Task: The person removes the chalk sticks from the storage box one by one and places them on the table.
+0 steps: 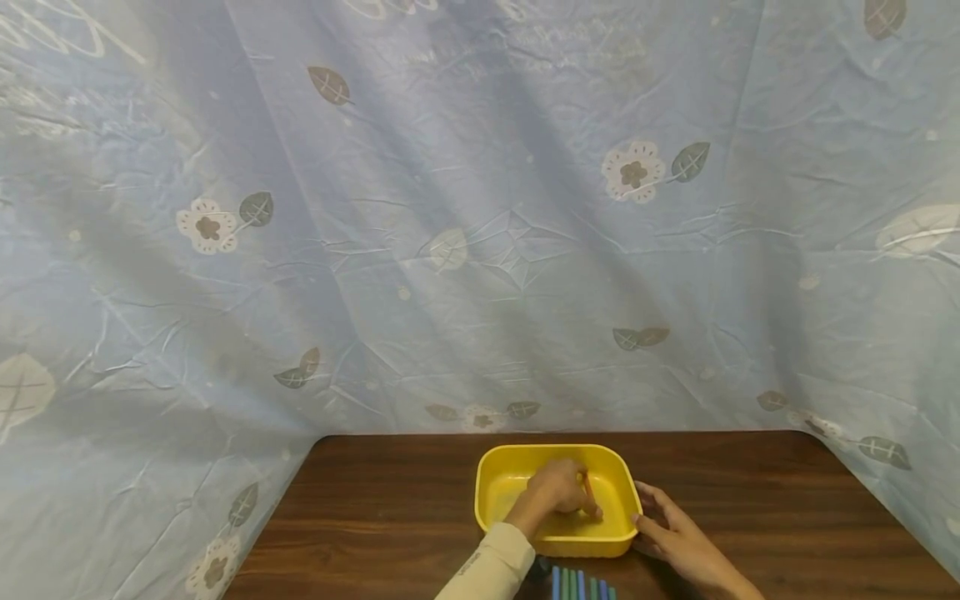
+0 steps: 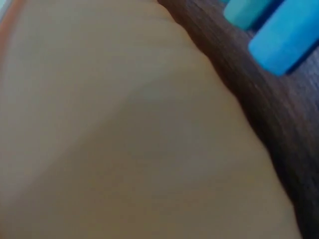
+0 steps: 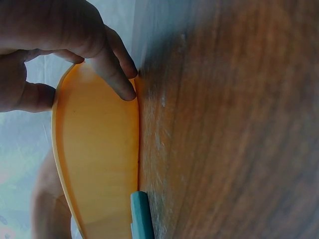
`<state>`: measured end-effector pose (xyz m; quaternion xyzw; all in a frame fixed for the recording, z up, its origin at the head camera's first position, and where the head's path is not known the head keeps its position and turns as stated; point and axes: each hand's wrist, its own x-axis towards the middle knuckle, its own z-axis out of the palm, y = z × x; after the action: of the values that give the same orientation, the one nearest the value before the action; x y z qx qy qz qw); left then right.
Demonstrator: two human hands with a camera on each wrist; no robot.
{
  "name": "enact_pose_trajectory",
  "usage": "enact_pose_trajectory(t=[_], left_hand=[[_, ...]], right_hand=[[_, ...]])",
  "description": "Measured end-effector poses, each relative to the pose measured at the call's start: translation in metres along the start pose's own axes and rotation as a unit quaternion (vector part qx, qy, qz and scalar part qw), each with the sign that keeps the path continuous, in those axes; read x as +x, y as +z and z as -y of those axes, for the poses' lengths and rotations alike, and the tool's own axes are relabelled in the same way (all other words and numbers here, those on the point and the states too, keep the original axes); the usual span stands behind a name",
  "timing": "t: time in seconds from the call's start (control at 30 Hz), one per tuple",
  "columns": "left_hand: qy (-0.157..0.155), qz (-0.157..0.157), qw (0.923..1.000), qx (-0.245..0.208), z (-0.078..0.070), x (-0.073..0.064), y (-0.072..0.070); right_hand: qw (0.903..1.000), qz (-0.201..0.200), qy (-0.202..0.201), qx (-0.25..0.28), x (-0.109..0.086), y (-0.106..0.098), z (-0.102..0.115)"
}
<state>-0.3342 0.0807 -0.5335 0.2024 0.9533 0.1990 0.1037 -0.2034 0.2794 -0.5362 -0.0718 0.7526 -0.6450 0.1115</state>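
A yellow plastic tub point(image 1: 558, 548) stands on the table. My left hand point(image 1: 557, 487) reaches down inside it, its sleeve point(image 1: 491, 567) crossing the near rim. Between thumb and fingers, this hand pinches a thin orange stick point(image 1: 588, 487). My right hand point(image 1: 678, 537) holds the tub's right side, thumb at the rim and fingers along the outer wall; the right wrist view shows these fingers point(image 3: 117, 74) against the yellow wall point(image 3: 97, 144). In the left wrist view the sleeve point(image 2: 134, 129) covers most of the picture and hides the left hand.
Several blue and green sticks point(image 1: 573, 585) lie side by side in front of the tub, partly cut off by the frame. A dark wooden table point(image 1: 375, 508) lies beneath. Behind it hangs a pale blue cloth point(image 1: 480, 333) with printed leaves and flowers.
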Motion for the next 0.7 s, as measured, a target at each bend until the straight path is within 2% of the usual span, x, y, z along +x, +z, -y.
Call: enact_pose_trajectory(t=[0.17,0.47,0.7], left_hand=[[-0.011,-0.001,0.9999,-0.005,0.008,0.013,0.013],[-0.021,-0.007,0.9997,-0.012,0.002,0.003,0.008],[-0.021,-0.011,0.9994,-0.024,0.011,0.012,0.016]], right_hand=[[1.0,0.001,-0.008,0.0,0.001,0.0,-0.002],[0.9999,-0.002,-0.009,-0.006,-0.001,0.001,0.0],[0.9999,-0.009,-0.005,-0.008,0.0,0.002,0.001]])
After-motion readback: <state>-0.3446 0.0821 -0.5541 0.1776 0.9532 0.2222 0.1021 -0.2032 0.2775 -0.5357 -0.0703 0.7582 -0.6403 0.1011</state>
